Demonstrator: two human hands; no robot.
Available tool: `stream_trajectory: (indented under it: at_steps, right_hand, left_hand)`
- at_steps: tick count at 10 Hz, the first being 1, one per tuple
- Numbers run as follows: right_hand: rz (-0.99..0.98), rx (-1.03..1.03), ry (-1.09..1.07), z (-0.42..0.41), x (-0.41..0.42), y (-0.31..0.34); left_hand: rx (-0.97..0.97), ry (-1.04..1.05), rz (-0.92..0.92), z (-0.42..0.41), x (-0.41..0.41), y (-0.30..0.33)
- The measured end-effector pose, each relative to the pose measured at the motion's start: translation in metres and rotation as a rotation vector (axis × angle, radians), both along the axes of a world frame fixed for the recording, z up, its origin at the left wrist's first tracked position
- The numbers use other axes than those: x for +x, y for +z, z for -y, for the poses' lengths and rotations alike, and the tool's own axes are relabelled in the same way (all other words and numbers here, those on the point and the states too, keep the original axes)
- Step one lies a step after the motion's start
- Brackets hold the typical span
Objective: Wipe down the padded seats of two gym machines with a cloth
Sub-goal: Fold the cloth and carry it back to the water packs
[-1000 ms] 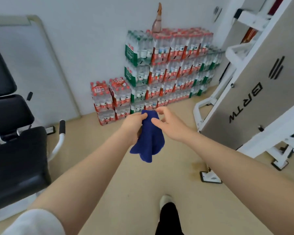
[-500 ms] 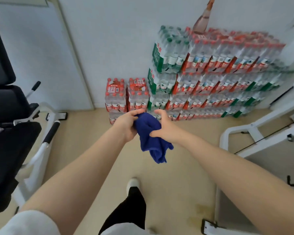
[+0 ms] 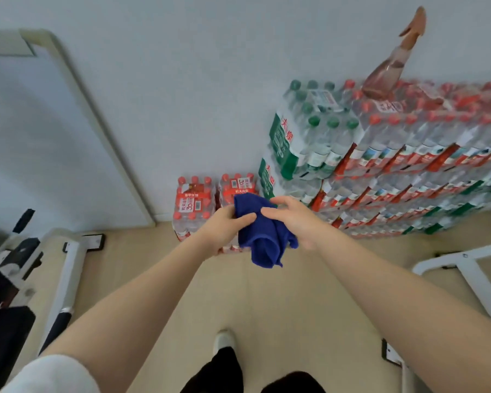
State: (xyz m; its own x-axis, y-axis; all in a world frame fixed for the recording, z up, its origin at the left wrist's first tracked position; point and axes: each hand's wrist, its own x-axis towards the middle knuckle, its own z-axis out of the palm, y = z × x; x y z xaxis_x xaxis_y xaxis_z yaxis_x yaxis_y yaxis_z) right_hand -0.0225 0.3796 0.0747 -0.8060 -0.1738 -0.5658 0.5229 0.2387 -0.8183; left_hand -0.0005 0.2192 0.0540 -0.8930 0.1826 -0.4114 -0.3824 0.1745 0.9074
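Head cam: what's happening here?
A person stands on the gym floor holding a blue cloth in front of them with both hands: the left hand grips its upper edge, and the right hand holds it from the other side. The cloth hangs bunched between them, touching no seat. A black padded seat sits at the left edge, and stacked water bottle packs line the wall ahead.

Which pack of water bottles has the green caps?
The pack on the top left corner of the big stack, by the wall, with a green label. Every other top pack and the two small floor packs have red caps.
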Motion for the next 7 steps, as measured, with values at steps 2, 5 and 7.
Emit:
stream_trajectory:
  at_steps: [2, 5, 7]
  right_hand:
    - [-0.003, -0.039, 0.121, 0.030, -0.094, -0.045]
    - [-0.015, 0.279, 0.163, 0.073, -0.264, -0.145]
    - [-0.083, 0.772, 0.411, 0.072, -0.301, -0.197]
  left_hand:
    - [-0.035, 0.267, 0.154, 0.013, -0.098, -0.029]
    - [-0.194, 0.446, 0.143, 0.068, -0.183, -0.085]
    - [-0.245, 0.490, 0.175, 0.107, -0.182, -0.107]
